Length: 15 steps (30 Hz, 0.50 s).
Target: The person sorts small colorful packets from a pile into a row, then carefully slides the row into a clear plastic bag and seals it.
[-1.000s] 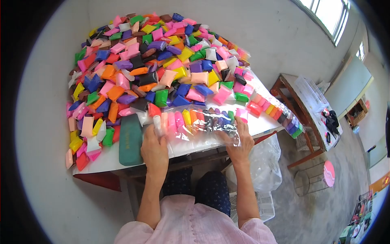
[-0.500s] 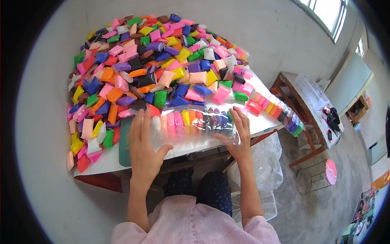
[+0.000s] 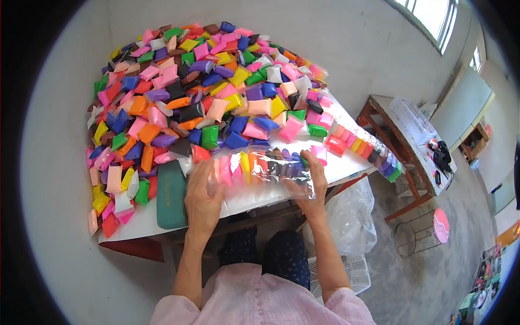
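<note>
A clear plastic bag [image 3: 246, 168] with a row of small soft packets in several colours lies across the front of the table, between my hands. At its left end my left hand [image 3: 201, 197] is closed, fingers at the back and thumb in front. My right hand [image 3: 313, 187] grips the right end, its thumb behind the clear film and its fingers over the dark and green packets. Just left of my left hand is a green case [image 3: 171, 196]. Behind the bag rises a big heap of loose coloured packets [image 3: 200, 111].
Another filled bag [image 3: 368, 149] rests on the right edge of the white table [image 3: 238, 205]. A clear plastic sack [image 3: 352, 216] and a white crate [image 3: 355, 273] are below. Farther right stand a side table [image 3: 398, 122] and a pink-topped stool [image 3: 441, 226].
My left hand has moved right and closed on the bag's left end, uncovering more of the green case. My right hand has curled round the other end.
</note>
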Available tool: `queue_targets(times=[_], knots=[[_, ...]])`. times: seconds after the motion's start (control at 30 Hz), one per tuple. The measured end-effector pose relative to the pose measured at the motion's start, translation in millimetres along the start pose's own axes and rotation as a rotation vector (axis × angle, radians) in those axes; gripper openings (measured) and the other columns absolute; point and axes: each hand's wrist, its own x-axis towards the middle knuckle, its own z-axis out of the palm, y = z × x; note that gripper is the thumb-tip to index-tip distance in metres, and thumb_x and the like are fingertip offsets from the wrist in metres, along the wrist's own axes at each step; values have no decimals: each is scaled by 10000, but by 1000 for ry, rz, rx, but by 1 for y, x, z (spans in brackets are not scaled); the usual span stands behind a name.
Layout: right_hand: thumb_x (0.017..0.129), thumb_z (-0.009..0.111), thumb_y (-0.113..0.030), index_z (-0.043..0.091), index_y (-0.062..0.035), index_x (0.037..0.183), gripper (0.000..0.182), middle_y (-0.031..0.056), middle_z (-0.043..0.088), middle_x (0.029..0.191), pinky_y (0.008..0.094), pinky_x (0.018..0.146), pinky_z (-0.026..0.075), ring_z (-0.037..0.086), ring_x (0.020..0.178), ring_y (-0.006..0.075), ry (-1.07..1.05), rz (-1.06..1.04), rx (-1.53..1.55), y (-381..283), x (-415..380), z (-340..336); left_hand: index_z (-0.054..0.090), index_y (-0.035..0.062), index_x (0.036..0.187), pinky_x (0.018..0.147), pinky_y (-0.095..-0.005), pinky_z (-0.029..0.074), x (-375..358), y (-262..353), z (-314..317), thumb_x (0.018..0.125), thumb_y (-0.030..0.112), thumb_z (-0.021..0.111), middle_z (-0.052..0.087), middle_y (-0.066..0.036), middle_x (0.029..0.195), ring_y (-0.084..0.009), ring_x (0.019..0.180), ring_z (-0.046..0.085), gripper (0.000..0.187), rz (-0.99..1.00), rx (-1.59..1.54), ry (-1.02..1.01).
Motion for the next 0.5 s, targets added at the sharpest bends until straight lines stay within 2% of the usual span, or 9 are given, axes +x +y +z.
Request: queue_targets(times=[0.03,0.13,0.23,0.3,0.33,0.43,0.5], knots=[[707,873,-321,515,5,1327,787,224,588,1309,457,1015,468,577,1202,400,-24,14,31,-2,1,-4,535,-4,1354,1111,-449,374,0,3,1,794,44,704,535,-244,1373,-405,1314,474,587,-5,20,26],[686,888,-303,490,-2,1366,845,211,567,1353,445,1042,455,551,1250,384,-62,25,71,-5,2,-14,620,-7,1222,1051,-475,415,-13,37,-6,783,75,704,614,-233,1233,-397,1191,562,455,142,143,399],[668,899,-271,483,-14,1384,866,204,546,1388,458,1079,424,522,1296,369,-65,-9,60,-8,1,-24,607,3,1216,948,-452,480,-55,22,-3,786,46,672,621,-187,1216,-354,1059,616,437,574,11,206],[666,895,-244,493,-27,1382,849,197,539,1400,482,1100,396,515,1308,358,-63,-79,10,-19,2,-33,636,-2,1126,897,-438,501,-63,20,4,782,87,656,626,-172,1185,-308,971,635,356,712,-65,-26],[668,887,-231,502,-35,1377,830,192,540,1401,496,1107,382,517,1308,352,-62,-132,-32,-30,5,-39,653,-14,1119,957,-449,487,-61,21,5,824,183,672,631,-177,1172,-330,1042,628,355,774,12,-177],[720,816,-177,539,-52,1342,693,176,542,1400,529,1117,354,528,1299,334,-132,-295,-204,-65,12,-54,639,-19,1185,1057,-457,437,-24,45,6,876,316,671,614,-178,1224,-341,1171,584,456,909,128,-401],[766,750,-146,564,-57,1312,583,168,544,1396,533,1115,352,536,1290,326,-202,-366,-310,-73,17,-54,631,-22,1214,1117,-457,378,-13,51,15,873,419,649,594,-171,1272,-338,1249,535,557,958,154,-501]])
